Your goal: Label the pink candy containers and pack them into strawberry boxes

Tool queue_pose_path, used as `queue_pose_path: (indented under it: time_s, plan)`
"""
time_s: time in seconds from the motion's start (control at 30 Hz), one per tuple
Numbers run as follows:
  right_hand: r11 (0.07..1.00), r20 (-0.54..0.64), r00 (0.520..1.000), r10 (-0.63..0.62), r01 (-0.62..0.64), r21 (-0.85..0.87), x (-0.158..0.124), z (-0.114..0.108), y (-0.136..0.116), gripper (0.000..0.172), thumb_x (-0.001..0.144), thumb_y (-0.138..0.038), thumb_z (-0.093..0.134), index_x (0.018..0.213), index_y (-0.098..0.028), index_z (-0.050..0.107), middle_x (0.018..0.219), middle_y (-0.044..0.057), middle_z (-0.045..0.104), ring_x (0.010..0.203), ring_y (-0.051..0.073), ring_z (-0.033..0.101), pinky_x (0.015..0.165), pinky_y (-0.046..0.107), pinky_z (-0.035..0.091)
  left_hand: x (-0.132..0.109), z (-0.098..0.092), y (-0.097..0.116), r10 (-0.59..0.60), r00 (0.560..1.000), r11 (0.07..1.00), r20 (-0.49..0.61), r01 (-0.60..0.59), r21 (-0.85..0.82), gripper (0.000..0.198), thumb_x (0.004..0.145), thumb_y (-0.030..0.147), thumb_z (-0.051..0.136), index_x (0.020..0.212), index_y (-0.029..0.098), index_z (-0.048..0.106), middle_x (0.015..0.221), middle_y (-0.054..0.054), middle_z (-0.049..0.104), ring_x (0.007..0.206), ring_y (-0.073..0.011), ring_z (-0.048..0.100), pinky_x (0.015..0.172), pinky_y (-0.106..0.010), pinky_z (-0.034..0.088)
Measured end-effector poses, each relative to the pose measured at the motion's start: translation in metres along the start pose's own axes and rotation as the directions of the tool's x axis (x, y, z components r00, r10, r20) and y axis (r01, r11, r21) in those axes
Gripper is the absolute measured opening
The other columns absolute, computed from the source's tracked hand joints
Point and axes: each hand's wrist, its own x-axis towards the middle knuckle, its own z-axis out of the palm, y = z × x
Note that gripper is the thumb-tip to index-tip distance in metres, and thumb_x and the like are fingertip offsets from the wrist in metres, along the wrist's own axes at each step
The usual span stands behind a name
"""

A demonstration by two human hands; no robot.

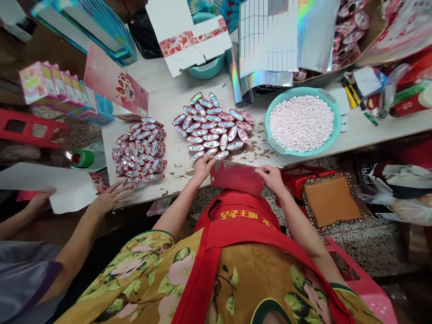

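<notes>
Between my two hands stretches a thin, glossy sheet (238, 177), looking reddish in front of the red apron. My left hand (203, 169) pinches its left upper corner, close to the table's front edge. At the right upper corner, my right hand (272, 176) grips it between thumb and fingers. Just beyond the sheet lies a spread of small oval packs (211, 126) with shiny silvery labels on top. A teal basin (270, 135) full of small pale pink tablets (302, 122) stands to the right of them.
A co-worker's hands (108, 198) hold a white carton (72, 191) at left, beside another pile of oval packs (140, 150). Behind are a pink display box (116, 85), silvery label sheets (268, 40) and a cut white carton (192, 42). Pens (353, 93) lie right.
</notes>
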Motion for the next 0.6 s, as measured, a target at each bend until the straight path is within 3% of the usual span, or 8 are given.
queue_pose_path:
  time_s: [0.07,0.1,0.13,0.2,0.27,0.4,0.47,0.6]
  plan:
    - [0.983,-0.146,0.974,-0.175,0.164,-0.081,-0.011,-0.004,-0.041,0.029,0.089,-0.046,0.068,0.086,-0.019,0.078,0.083,0.005,0.078,0.074,0.019,0.069,0.074,0.031,0.053,-0.002,-0.006,0.029,0.044,0.967,0.998,-0.252,-0.053,-0.032,0.035,0.085,0.047,0.064,0.104,0.018,0.067,0.102,-0.008,0.068,0.094,-0.0222,0.061,0.088,-0.034,0.048]
    - [0.951,-0.195,0.936,-0.293,0.263,-0.162,-0.016,-0.005,-0.059,0.024,0.093,-0.041,0.066,0.090,-0.020,0.078,0.085,0.005,0.078,0.074,0.018,0.069,0.074,0.030,0.053,-0.005,-0.008,0.047,0.057,0.955,0.992,-0.292,-0.088,-0.094,0.041,0.087,0.053,0.063,0.108,0.018,0.065,0.105,-0.009,0.068,0.096,-0.0225,0.061,0.089,-0.034,0.049]
    - [0.893,-0.192,0.886,-0.422,0.370,-0.257,-0.020,-0.004,-0.076,0.019,0.095,-0.035,0.065,0.094,-0.021,0.078,0.085,0.005,0.078,0.075,0.017,0.069,0.074,0.029,0.052,-0.008,-0.009,0.065,0.060,0.968,0.974,-0.244,-0.110,-0.196,0.048,0.090,0.061,0.058,0.111,0.018,0.064,0.104,-0.009,0.068,0.095,-0.0222,0.062,0.087,-0.034,0.050]
    - [0.717,-0.074,0.765,-0.640,0.559,-0.417,-0.021,0.006,-0.100,0.014,0.097,-0.027,0.064,0.101,-0.024,0.078,0.084,0.004,0.078,0.074,0.015,0.068,0.073,0.028,0.050,-0.012,-0.009,0.100,0.094,0.995,0.897,0.019,-0.077,-0.436,0.059,0.094,0.069,0.046,0.119,0.018,0.062,0.099,-0.009,0.070,0.088,-0.0209,0.066,0.081,-0.033,0.053]
    - [0.545,0.118,0.667,-0.736,0.687,-0.480,-0.013,0.021,-0.111,0.015,0.098,-0.024,0.063,0.105,-0.024,0.077,0.083,0.004,0.077,0.073,0.014,0.066,0.071,0.028,0.049,-0.010,-0.009,0.126,0.166,0.964,0.847,0.208,-0.031,-0.530,0.059,0.094,0.064,0.048,0.128,0.017,0.060,0.098,-0.008,0.072,0.084,-0.0197,0.067,0.079,-0.032,0.053]
    - [0.400,0.392,0.544,-0.742,0.829,-0.392,0.009,0.041,-0.116,0.036,0.097,-0.051,0.063,0.112,-0.020,0.075,0.102,0.011,0.076,0.094,0.021,0.068,0.081,0.033,0.055,0.013,-0.022,0.138,0.306,0.907,0.948,0.290,-0.263,-0.178,0.036,0.094,0.035,0.053,0.121,0.018,0.068,0.094,-0.005,0.074,0.082,-0.0177,0.067,0.080,-0.028,0.050]
    - [0.414,0.355,0.572,-0.739,0.802,-0.430,0.012,0.035,-0.120,0.044,0.095,-0.056,0.064,0.123,-0.023,0.072,0.117,0.012,0.074,0.112,0.025,0.064,0.098,0.039,0.053,0.023,-0.035,0.129,0.371,0.822,0.900,0.433,-0.434,0.052,0.035,0.095,0.025,0.045,0.118,0.022,0.071,0.097,-0.004,0.076,0.084,-0.0180,0.068,0.078,-0.026,0.048]
    - [0.490,0.274,0.754,-0.597,0.613,-0.620,0.015,0.017,-0.127,0.044,0.095,-0.047,0.066,0.135,-0.028,0.065,0.132,0.011,0.069,0.132,0.031,0.055,0.120,0.052,0.033,0.021,-0.047,0.105,0.259,0.667,0.733,0.698,-0.607,0.308,0.042,0.092,0.017,0.047,0.127,0.026,0.068,0.098,-0.006,0.078,0.086,-0.0223,0.071,0.073,-0.026,0.044]
